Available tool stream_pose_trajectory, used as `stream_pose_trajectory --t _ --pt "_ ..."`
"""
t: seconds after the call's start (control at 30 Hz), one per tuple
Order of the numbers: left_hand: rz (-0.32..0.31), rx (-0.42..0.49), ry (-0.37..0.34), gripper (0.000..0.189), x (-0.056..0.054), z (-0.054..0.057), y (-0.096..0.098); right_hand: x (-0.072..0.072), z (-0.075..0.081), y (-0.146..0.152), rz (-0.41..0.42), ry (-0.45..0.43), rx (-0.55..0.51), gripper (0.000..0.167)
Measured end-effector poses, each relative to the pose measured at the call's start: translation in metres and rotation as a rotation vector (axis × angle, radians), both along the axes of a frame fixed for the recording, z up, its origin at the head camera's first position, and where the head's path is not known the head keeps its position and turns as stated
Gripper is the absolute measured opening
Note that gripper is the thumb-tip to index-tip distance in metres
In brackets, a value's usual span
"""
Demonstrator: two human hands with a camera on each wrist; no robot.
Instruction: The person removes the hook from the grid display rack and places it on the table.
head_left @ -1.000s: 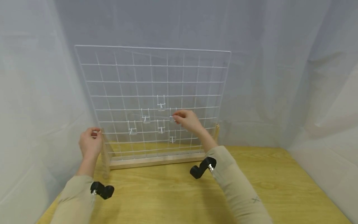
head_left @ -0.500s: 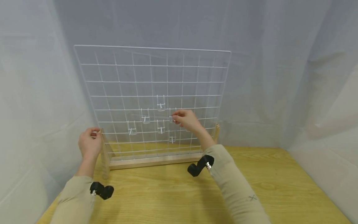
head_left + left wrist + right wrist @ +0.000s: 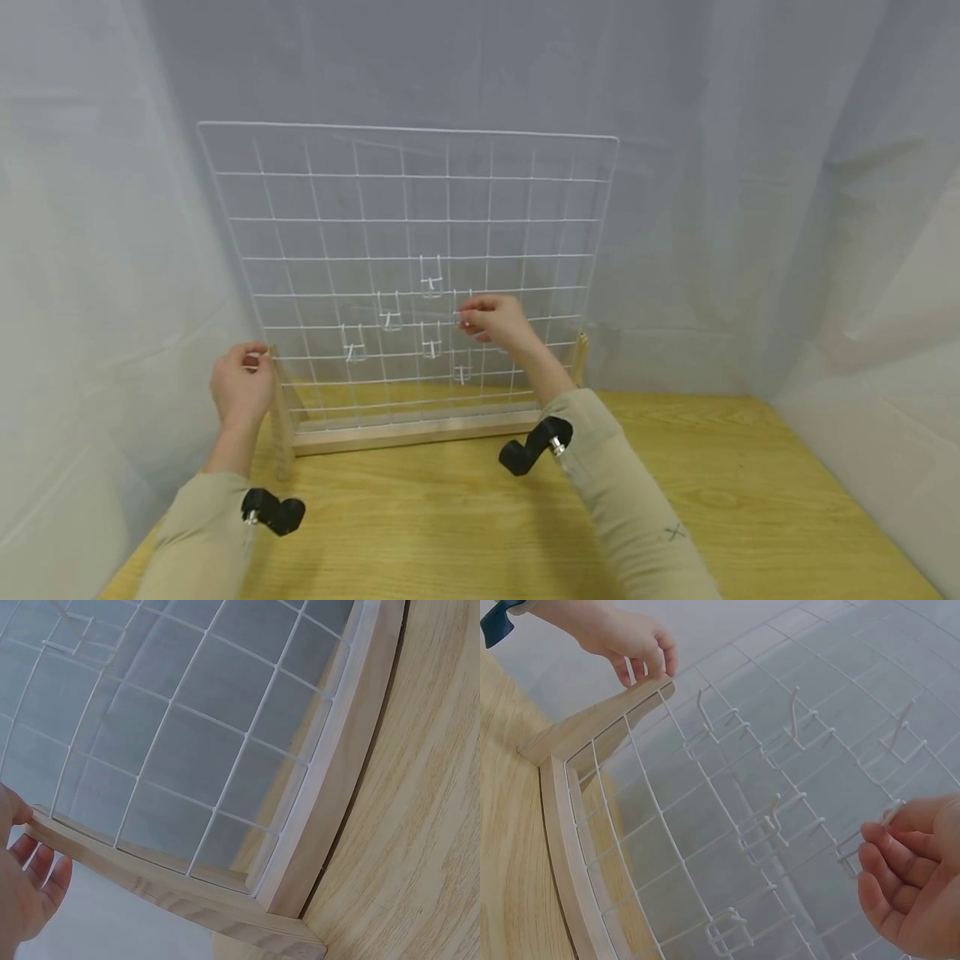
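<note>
A white wire grid panel (image 3: 468, 197) stands upright in a wooden stand (image 3: 420, 435). My left hand (image 3: 242, 383) grips the top end of the stand's left upright (image 3: 97, 859), thumb on one side and fingers on the other. My right hand (image 3: 501, 323) pinches the prong of a white wire hook (image 3: 846, 859) on the grid between thumb and fingertips; the fingers partly hide it. Around it hang several like hooks: an upper hook (image 3: 432, 288), two hooks to the left, a lower hook (image 3: 432, 348) and a bottom hook (image 3: 462, 373).
The stand rests on a yellow wood-grain table (image 3: 450, 525). Pale curtains (image 3: 750, 208) enclose the back and sides. Black camera mounts sit on both sleeves. The stand's right upright (image 3: 581, 358) is partly behind my right forearm.
My right hand and forearm have shifted very slightly left, the fingers still at the same hook. The left hand stays on the upright. The other hooks keep their places.
</note>
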State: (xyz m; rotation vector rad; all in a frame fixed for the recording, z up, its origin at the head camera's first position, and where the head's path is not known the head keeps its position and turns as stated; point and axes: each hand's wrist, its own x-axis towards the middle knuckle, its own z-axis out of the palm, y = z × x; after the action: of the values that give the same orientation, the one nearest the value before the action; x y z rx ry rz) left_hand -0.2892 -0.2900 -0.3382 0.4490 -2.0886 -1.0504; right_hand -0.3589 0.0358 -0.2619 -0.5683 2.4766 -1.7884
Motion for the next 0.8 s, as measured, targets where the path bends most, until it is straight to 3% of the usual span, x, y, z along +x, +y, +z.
stream_pose_trajectory --t 0.53,0.8 --pt "-0.011 -0.013 0.006 0.026 0.0007 0.0019 0.001 0.0037 0.0094 -0.0004 -0.028 -0.014 -0.055 0.022" --pt "-0.006 -0.015 0.026 0.024 0.0027 0.0029 0.0029 0.0076 0.0089 0.0039 -0.03 0.054 -0.042 0.024"
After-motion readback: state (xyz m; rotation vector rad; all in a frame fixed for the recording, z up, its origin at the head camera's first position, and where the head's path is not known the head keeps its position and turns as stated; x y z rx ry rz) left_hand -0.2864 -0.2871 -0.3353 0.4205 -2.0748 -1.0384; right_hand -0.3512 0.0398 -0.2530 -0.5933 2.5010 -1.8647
